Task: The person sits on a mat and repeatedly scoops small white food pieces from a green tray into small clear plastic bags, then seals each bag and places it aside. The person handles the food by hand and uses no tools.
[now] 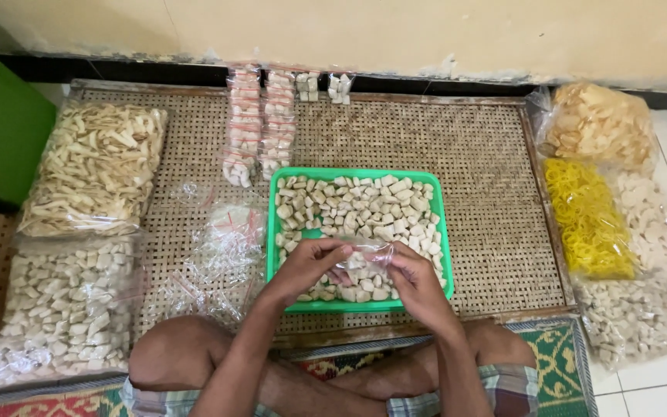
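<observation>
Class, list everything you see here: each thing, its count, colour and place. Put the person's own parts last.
Tray: one, green, centre, full of pale snack pieces.
Small clear bag: one, between both hands.
Woven mat: one, tan, under the tray.
Empty bags: heap, clear, left of tray.
Filled small packs: two rows, behind tray.
Large snack bags: two at left, about four at right, one yellow.
Left hand, right hand: over tray.

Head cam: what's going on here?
A person sits cross-legged at a woven mat. Both hands, left hand and right hand, hold a small clear bag over a green tray full of pale cracker pieces. Empty bags lie left of the tray; filled small packs sit behind it. Large bags of snacks line both sides.
</observation>
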